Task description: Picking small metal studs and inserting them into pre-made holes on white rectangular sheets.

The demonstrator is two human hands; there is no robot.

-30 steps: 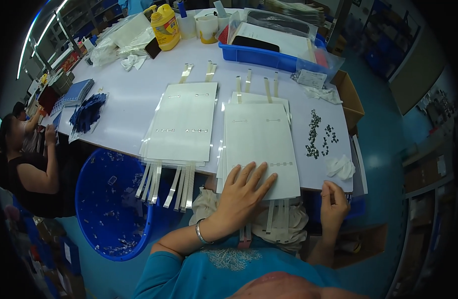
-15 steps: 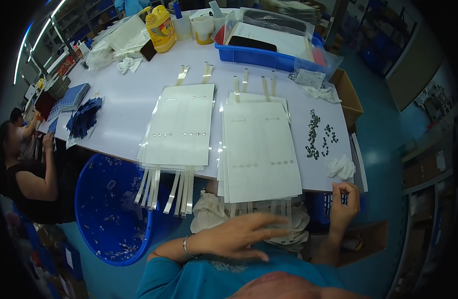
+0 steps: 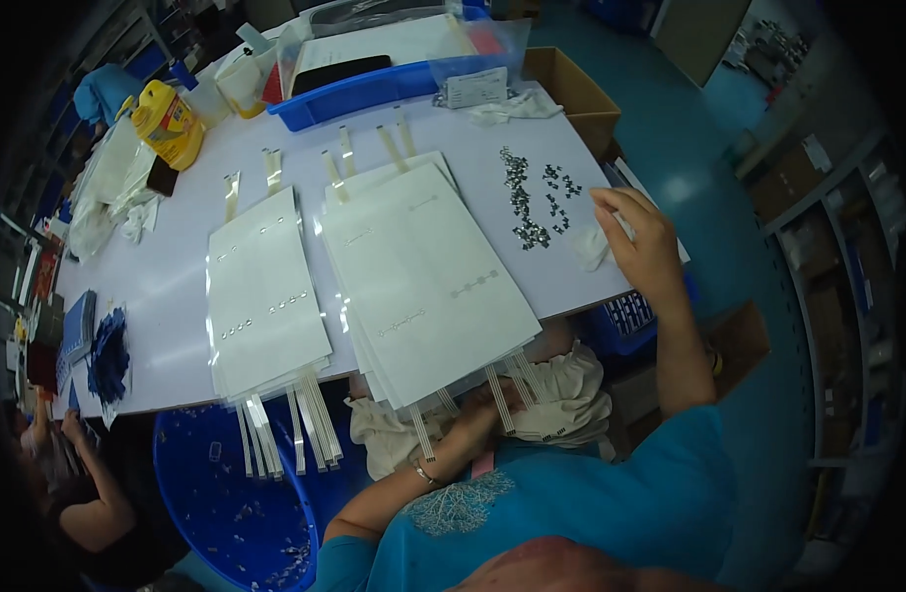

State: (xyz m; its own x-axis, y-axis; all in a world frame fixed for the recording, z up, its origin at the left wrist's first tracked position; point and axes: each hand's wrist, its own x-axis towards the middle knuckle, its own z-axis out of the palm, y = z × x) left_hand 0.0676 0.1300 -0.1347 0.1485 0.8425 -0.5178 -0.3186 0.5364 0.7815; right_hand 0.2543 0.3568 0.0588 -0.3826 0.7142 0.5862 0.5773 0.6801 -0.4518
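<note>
My right hand (image 3: 644,245) hovers over the table's right edge, beside a scatter of small dark metal pieces (image 3: 520,202) and a crumpled white cloth (image 3: 593,245). Its thumb and forefinger come together in a pinch; anything between them is too small to make out. Under the front edge of the right stack of white sheets (image 3: 428,286), my left hand (image 3: 484,414) reaches among the hanging flat ribbon tails (image 3: 502,400), its fingers mostly hidden. Another stack of white sheets (image 3: 267,286) lies to the left, with ribbon tails over the table edge.
A blue tray (image 3: 359,97) and a yellow jug (image 3: 169,126) stand at the back. Below the table's left front is a large blue tub (image 3: 231,513) with scraps inside. Dark blue pieces (image 3: 108,355) lie far left, near another person (image 3: 93,498). A cardboard box (image 3: 576,94) stands beyond the right edge.
The view has swung to the right. My right hand has moved forward to beside the small metal pieces. My left hand has gone from in front of my body to beneath the right stack's edge.
</note>
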